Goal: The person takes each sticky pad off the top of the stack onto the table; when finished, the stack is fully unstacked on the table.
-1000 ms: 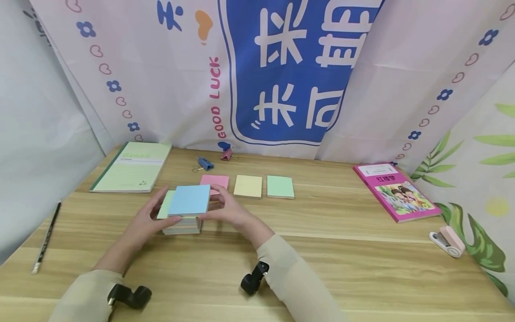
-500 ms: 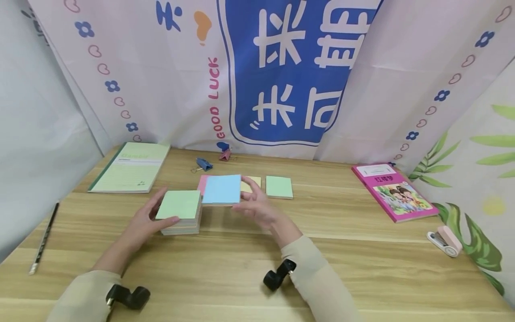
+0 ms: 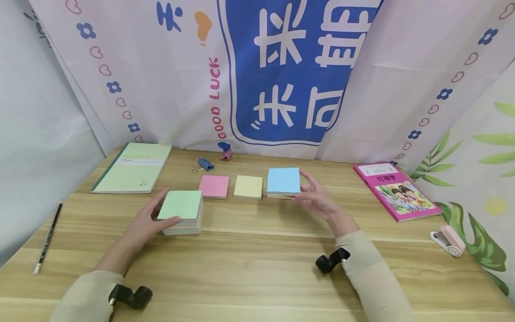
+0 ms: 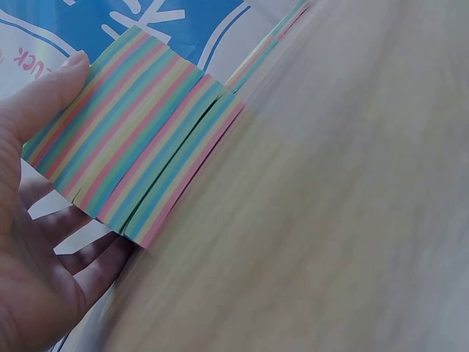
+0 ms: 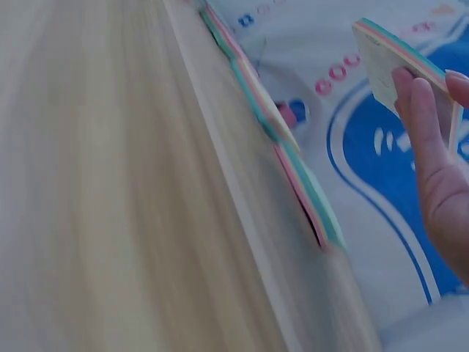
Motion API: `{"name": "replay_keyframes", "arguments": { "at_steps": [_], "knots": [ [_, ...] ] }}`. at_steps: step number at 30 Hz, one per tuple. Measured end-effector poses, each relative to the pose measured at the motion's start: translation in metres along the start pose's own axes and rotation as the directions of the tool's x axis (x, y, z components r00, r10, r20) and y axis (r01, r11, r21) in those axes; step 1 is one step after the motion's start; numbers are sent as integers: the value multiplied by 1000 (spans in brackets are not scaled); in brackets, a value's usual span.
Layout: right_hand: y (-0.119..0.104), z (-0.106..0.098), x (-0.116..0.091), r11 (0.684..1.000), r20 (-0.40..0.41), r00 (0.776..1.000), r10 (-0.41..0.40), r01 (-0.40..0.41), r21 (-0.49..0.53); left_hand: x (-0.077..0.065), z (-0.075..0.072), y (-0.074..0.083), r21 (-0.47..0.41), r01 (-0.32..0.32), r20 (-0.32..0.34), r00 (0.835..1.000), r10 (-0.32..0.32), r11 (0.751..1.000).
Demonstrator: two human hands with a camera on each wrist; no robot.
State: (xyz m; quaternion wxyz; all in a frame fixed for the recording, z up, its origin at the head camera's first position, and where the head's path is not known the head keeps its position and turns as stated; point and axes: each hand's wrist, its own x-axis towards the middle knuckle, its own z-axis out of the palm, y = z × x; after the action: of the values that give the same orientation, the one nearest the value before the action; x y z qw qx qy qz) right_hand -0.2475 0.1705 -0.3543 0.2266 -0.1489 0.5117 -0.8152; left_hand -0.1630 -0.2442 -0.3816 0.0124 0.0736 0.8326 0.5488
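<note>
My left hand (image 3: 145,221) grips a tall stack of sticky note pads (image 3: 180,205), green on top, standing on the table. In the left wrist view the stack (image 4: 132,125) shows striped edges of green, pink, yellow and blue, with the thumb on its upper edge and fingers curled at the far side. My right hand (image 3: 319,202) pinches a blue-topped sticky note pad (image 3: 283,180) by its right side. The right wrist view shows that pad (image 5: 396,55) raised above the row on the table; from the head it hides the green pad (image 5: 311,198).
A pink pad (image 3: 214,186) and a yellow pad (image 3: 248,186) lie in a row. Behind them are a blue binder clip (image 3: 205,164) and a pink one (image 3: 226,155). A notebook (image 3: 132,167) and pencil (image 3: 47,239) lie left, a pink book (image 3: 396,192) and stapler (image 3: 447,240) right.
My right hand has taken the blue-topped pad off the stack and carried it right, past the pink and yellow pads to over the green one. My left hand has stayed at the stack.
</note>
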Motion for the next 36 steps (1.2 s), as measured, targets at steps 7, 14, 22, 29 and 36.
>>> {"name": "replay_keyframes", "arguments": {
  "at_steps": [7,14,22,29,36],
  "knots": [
    [-13,-50,-13,997,-39,998,46,-44,57,0,-1,2,7,16,-2,1000,-16,1000],
    [-13,-88,-18,993,-62,994,87,-81,91,1,-1,1,9,20,-3,1000,-20,1000],
    [-11,-108,-17,988,-62,986,153,-152,25,1,1,-1,-2,0,2,1000,0,1000],
    [-11,-109,-15,982,-73,979,188,-187,18,1,2,-3,-3,7,-3,1000,-7,1000],
    [-19,-110,-21,976,-93,975,204,-209,-59,-1,1,-2,2,7,-14,1000,-7,1000]
  ]
}}
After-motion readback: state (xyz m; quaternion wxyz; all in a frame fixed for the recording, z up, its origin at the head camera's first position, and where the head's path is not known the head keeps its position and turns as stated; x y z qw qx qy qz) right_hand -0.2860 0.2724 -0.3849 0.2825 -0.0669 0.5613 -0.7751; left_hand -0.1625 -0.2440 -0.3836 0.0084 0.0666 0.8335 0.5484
